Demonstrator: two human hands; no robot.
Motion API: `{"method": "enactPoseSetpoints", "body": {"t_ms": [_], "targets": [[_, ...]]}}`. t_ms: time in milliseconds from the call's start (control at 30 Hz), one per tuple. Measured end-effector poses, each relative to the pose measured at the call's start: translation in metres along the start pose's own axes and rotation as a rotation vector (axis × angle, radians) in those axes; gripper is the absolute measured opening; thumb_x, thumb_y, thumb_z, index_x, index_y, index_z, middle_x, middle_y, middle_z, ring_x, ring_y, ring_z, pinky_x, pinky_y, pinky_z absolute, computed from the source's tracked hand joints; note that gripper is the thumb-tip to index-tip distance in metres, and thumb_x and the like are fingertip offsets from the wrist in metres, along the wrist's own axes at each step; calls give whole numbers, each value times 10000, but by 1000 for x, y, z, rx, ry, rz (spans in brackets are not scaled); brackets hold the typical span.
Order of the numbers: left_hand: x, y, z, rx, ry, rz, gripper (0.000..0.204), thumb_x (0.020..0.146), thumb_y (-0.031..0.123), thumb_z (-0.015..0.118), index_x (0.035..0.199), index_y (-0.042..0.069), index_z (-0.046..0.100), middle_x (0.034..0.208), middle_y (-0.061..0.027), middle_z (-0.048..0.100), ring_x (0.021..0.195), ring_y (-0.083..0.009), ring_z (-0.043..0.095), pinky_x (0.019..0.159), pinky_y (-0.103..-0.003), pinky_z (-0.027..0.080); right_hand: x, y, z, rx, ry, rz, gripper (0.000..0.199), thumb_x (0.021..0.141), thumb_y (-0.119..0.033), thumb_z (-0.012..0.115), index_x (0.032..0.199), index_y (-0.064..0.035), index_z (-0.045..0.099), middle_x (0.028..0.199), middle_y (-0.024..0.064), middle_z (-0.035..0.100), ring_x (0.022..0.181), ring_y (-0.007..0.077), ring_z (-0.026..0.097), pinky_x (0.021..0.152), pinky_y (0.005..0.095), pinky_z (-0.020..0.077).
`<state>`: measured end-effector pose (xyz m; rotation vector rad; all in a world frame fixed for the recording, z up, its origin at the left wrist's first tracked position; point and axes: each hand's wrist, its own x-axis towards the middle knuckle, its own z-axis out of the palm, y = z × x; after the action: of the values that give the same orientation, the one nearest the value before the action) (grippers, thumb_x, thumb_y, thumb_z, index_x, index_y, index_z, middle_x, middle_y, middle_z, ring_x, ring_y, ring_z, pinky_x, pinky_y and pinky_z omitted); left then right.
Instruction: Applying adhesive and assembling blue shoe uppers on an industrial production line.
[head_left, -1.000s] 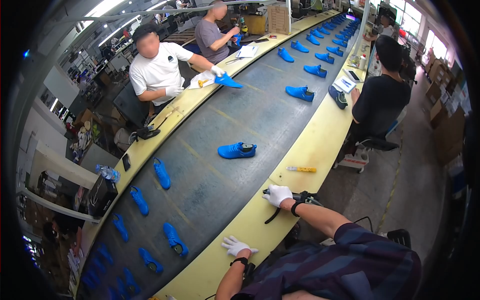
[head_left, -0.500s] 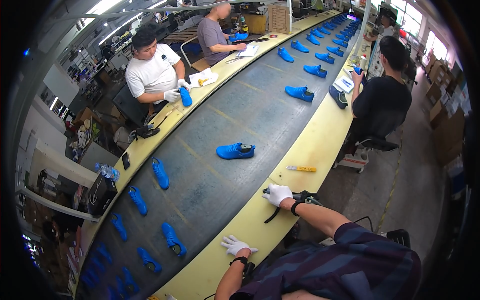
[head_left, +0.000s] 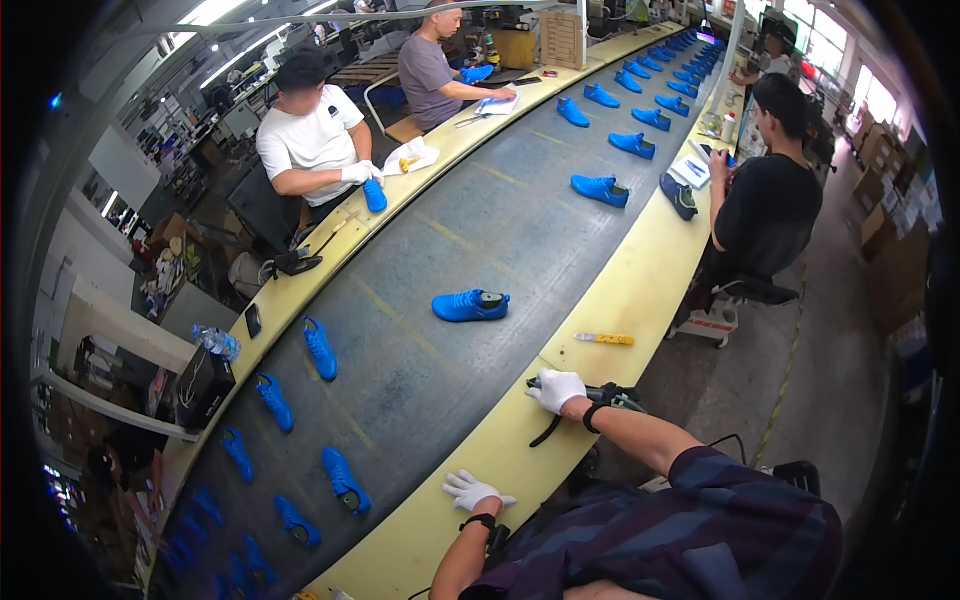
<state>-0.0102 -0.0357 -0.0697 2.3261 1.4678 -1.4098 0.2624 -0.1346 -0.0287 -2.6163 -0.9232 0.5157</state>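
My right hand, in a white glove, is closed over a black tool with a dangling strap that lies on the yellow side ledge. Spread flat on that same ledge nearer to me rests my left hand, also in a white glove, holding nothing. On the dark grey conveyor belt the nearest thing to my right hand is a blue shoe, lying on its side a little way up the belt. A yellow-handled knife lies on the ledge just beyond my right hand.
Several blue shoes ride the belt, far up and down at the lower left. A person in a white shirt across the belt holds a blue shoe. A person in black sits on my side further up. Cardboard boxes stand at the right.
The blue shoe on the belt has drifted slightly toward me. The person in white has brought a blue shoe down to the far ledge. My hands have stayed put.
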Motion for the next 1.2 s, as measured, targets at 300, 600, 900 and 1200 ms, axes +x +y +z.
{"method": "enactPoseSetpoints", "body": {"t_ms": [300, 600, 900, 1200], "targets": [[6, 0, 2, 40, -20, -7, 1610, 571, 850, 838, 1704, 91, -18, 1768, -215, -26, 1616, -478, 33, 1099, -539, 485, 0, 0, 2, 10, 23, -21, 464, 934, -542, 687, 1037, -92, 729, 982, 179, 773, 917, 380, 753, 826, 480, 590], [5, 1, 2, 43, -20, -5, 1604, 573, 851, 834, 1704, 87, -7, 1767, -221, -21, 1615, -480, 38, 1098, -538, 485, 0, 2, 4, 11, 39, -37, 483, 924, -561, 696, 1016, -86, 708, 953, 179, 770, 888, 386, 753, 800, 487, 591], [4, 1, 0, 36, -26, -5, 1605, 571, 844, 842, 1704, 87, -6, 1767, -219, -23, 1614, -480, 41, 1095, -540, 488, -1, -2, -2, 6, 3, -8, 470, 935, -545, 685, 1053, -92, 728, 993, 182, 772, 933, 381, 751, 836, 481, 589], [2, 2, -2, 29, -29, -5, 1601, 579, 843, 840, 1704, 93, -17, 1767, -221, -27, 1614, -481, 36, 1097, -550, 482, 0, 3, 6, 10, 63, -36, 467, 920, -549, 710, 1008, -90, 706, 931, 176, 769, 870, 381, 754, 787, 489, 593]]}}
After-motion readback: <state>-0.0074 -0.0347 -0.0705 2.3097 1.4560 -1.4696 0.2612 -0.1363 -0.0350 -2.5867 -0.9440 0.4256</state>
